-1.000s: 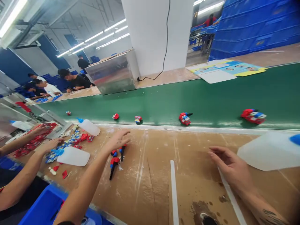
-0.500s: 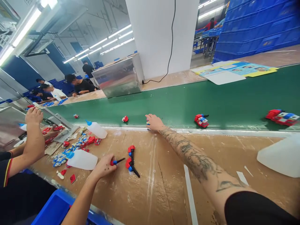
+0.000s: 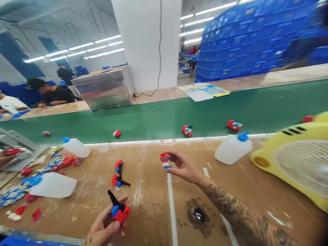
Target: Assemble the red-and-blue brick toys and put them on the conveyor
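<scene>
My left hand (image 3: 106, 225) grips a red and blue plastic toy part (image 3: 120, 212) with a black barrel sticking up from it. Between the thumb and fingers of my right hand (image 3: 186, 166) is a red, white and blue toy block (image 3: 165, 160), raised over the brown bench. Two more red and blue parts with black barrels, one farther back (image 3: 119, 165) and one nearer (image 3: 119, 180), lie just beyond my left hand. The two held pieces are apart from each other.
A green conveyor belt (image 3: 153, 119) carries several small toy assemblies. White bottles with blue caps stand or lie at left (image 3: 55, 185) and right (image 3: 233, 149). A yellow fan (image 3: 294, 164) occupies the right. Loose red and blue parts (image 3: 19, 191) are heaped at left; a dark wet spot (image 3: 198, 214) marks the bench.
My right hand has come back from the belt to above the bench, holding the toy block. My left hand has drawn nearer with its barrelled part turned upward. The view has swung right.
</scene>
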The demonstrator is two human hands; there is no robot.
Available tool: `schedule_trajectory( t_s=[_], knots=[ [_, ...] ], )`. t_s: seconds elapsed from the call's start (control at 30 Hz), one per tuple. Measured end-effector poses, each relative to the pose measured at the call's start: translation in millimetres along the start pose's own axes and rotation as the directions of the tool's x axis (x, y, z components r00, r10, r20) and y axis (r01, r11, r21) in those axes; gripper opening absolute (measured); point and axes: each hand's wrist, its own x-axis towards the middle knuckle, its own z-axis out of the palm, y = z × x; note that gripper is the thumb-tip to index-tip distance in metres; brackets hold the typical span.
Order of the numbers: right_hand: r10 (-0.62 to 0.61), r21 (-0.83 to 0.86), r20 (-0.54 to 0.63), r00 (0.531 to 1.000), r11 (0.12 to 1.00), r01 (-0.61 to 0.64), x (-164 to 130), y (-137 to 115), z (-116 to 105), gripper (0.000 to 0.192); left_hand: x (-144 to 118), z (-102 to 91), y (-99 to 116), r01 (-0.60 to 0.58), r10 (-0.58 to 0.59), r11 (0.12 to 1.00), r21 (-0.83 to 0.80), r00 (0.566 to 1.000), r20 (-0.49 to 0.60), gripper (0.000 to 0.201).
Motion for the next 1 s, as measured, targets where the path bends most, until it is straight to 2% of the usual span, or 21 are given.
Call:
schedule_trajectory(
  t_s=[0.07,0.13,0.2,0.23,0.3,0.4,0.47,0.5,0.53,0.57,0.6,0.67,0.77,0.83,0.9,0.93,1.0],
  knots=[
    [0.054,0.021,-0.058,0.997,0.998,-0.053,-34.2,-18.6,-9.5,0.06,-0.6,27.9,-3.9,-0.018,0.012,0.997,0.07,0.996,0.086,0.06],
    [0.118,0.061,-0.159,0.98,0.992,-0.11,-59.0,-26.7,-21.2,0.064,5.2,56.4,-2.6,-0.072,0.038,0.982,0.176,0.981,0.189,0.055],
    [0.178,0.153,-0.307,0.935,0.979,-0.136,-78.0,-26.6,-33.7,0.066,12.7,85.9,1.2,-0.177,0.062,0.931,0.32,0.939,0.339,0.046],
    [0.205,0.207,-0.381,0.901,0.969,-0.133,-86.2,-24.8,-39.5,0.064,15.8,100.6,3.1,-0.264,0.078,0.882,0.39,0.898,0.433,0.042],
    [0.253,0.299,-0.495,0.831,0.948,-0.111,-100.7,-20.2,-49.0,0.058,19.8,128.6,6.2,-0.502,0.116,0.713,0.49,0.773,0.624,0.037],
    [0.298,0.375,-0.574,0.763,0.924,-0.079,-116.5,-14.1,-57.4,0.053,21.5,163.3,8.9,-0.835,0.108,0.325,0.445,0.5,0.859,0.041],
    [0.303,0.391,-0.592,0.747,0.918,-0.062,-121.8,-11.3,-59.7,0.052,22.0,180.4,10.5,-0.944,0.03,0.102,0.315,0.319,0.947,0.043],
    [0.299,0.391,-0.598,0.744,0.919,-0.056,-122.8,-10.4,-60.2,0.052,22.3,187.4,11.5,-0.968,-0.021,0.021,0.25,0.249,0.968,0.044],
    [0.294,0.387,-0.6,0.744,0.921,-0.052,-123.1,-9.8,-60.2,0.052,22.7,193.5,12.3,-0.98,-0.071,-0.041,0.195,0.197,0.978,0.043],
    [0.289,0.381,-0.599,0.747,0.923,-0.052,-122.9,-9.5,-60.0,0.052,23.1,198.8,13.1,-0.984,-0.113,-0.086,0.154,0.163,0.98,0.044],
    [0.286,0.374,-0.597,0.75,0.926,-0.055,-122.3,-9.6,-59.7,0.052,23.4,203.4,13.6,-0.985,-0.148,-0.119,0.126,0.143,0.979,0.045],
    [0.285,0.362,-0.587,0.758,0.929,-0.069,-121.5,-10.4,-59.1,0.05,24.0,210.2,13.8,-0.982,-0.198,-0.157,0.103,0.134,0.971,0.05],
    [0.294,0.356,-0.571,0.766,0.93,-0.091,-122.0,-12.1,-58.9,0.049,24.8,214.4,12.9,-0.98,-0.221,-0.163,0.112,0.147,0.964,0.053],
    [0.295,0.36,-0.564,0.771,0.928,-0.092,-123.2,-13.0,-59.0,0.05,26.0,213.0,12.8,-0.982,-0.208,-0.13,0.14,0.165,0.964,0.05],
    [0.288,0.37,-0.549,0.784,0.926,-0.082,-124.3,-13.6,-58.7,0.052,28.7,208.7,12.9,-0.978,-0.16,-0.051,0.204,0.209,0.965,0.047],
    [0.282,0.377,-0.537,0.795,0.923,-0.073,-124.8,-14.0,-58.2,0.054,30.6,206.0,12.6,-0.968,-0.117,0.012,0.252,0.249,0.961,0.045],
    [0.267,0.396,-0.495,0.827,0.916,-0.058,-125.5,-14.6,-56.5,0.057,35.7,200.5,10.5,-0.912,0.005,0.182,0.367,0.374,0.927,0.039]
  ],
)
